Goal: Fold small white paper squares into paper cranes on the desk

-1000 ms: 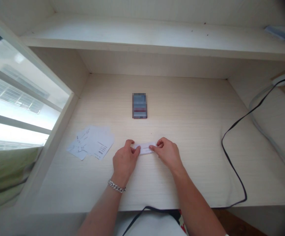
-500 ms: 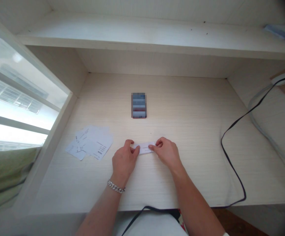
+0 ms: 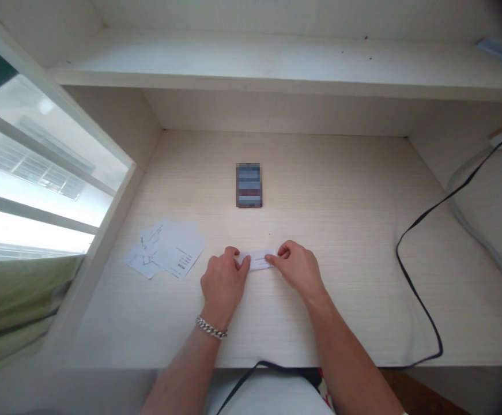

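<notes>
Between my hands lies a narrow strip of folded white paper (image 3: 258, 260) with faint print on it, low against the desk. My left hand (image 3: 225, 276) pinches its left end between thumb and fingers. At the right end, my right hand (image 3: 296, 265) grips the paper with thumb and curled forefinger. Left of my hands, several loose white printed papers (image 3: 164, 248) overlap on the desk. Farther back lies a dark rectangular item (image 3: 249, 185), its surface blurred into blocks.
The pale wooden desk (image 3: 337, 219) sits under a shelf (image 3: 251, 72). A black cable (image 3: 419, 222) runs from the right wall to the front edge. A barred window (image 3: 38, 167) and a green curtain (image 3: 21, 311) are at the left.
The view has shifted slightly, so everything appears a little farther right. Both hands keep their hold on the folded paper, with hardly any movement.
</notes>
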`<state>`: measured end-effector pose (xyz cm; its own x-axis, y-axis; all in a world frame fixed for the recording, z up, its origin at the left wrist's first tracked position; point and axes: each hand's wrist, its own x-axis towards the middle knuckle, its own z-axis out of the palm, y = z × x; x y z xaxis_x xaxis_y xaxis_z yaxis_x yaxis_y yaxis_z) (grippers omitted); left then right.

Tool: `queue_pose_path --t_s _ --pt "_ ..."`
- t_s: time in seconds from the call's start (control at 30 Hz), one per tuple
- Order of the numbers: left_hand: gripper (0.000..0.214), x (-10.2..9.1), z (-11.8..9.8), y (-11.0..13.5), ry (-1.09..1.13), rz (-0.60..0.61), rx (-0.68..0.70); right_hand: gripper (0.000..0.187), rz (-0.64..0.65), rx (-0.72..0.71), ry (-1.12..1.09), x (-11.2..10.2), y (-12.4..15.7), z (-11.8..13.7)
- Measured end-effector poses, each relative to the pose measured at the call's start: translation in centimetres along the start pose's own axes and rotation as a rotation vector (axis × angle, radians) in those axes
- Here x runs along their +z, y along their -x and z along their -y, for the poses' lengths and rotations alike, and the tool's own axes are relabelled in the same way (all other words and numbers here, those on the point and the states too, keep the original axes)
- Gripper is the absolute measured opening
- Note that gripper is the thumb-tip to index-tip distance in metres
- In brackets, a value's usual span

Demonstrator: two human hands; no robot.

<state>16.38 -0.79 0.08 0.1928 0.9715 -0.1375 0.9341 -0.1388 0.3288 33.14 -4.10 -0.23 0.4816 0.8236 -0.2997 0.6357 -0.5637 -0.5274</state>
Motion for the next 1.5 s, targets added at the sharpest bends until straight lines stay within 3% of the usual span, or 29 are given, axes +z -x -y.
queue_pose_path --t_s 0.27,0.43,0.67,0.9,1.03,1.37,1.5 --pt "0.023 0.2 -0.3 0.0 0.036 -0.084 0.271 0.023 -0.103 -0.055 0.055 0.6 1.1 0.3" --pt "0.023 0.6 -0.5 0.1 0.056 -0.095 0.342 0.01 -0.207 -0.305 0.14 1.5 2.1 0.7" --pt "0.025 0.6 0.0 0.2 0.103 -0.113 0.401 0.024 -0.216 -0.536 0.249 2.2 2.4 -0.2" --pt "0.025 0.8 0.1 0.2 0.071 -0.122 0.406 0.032 -0.268 -0.548 0.315 3.6 4.5 -0.2" --pt "0.024 0.8 0.0 0.3 0.083 -0.126 0.409 0.035 -0.221 -0.624 0.269 4.3 5.2 -0.3" --pt "0.022 -0.5 2.9 0.0 0.211 -0.07 0.404 0.043 -0.15 -0.623 0.22 3.4 5.4 -0.3" --pt "0.026 -1.1 2.7 -0.3 0.194 -0.026 0.414 0.043 -0.164 -0.634 0.197 3.6 5.4 -0.3"
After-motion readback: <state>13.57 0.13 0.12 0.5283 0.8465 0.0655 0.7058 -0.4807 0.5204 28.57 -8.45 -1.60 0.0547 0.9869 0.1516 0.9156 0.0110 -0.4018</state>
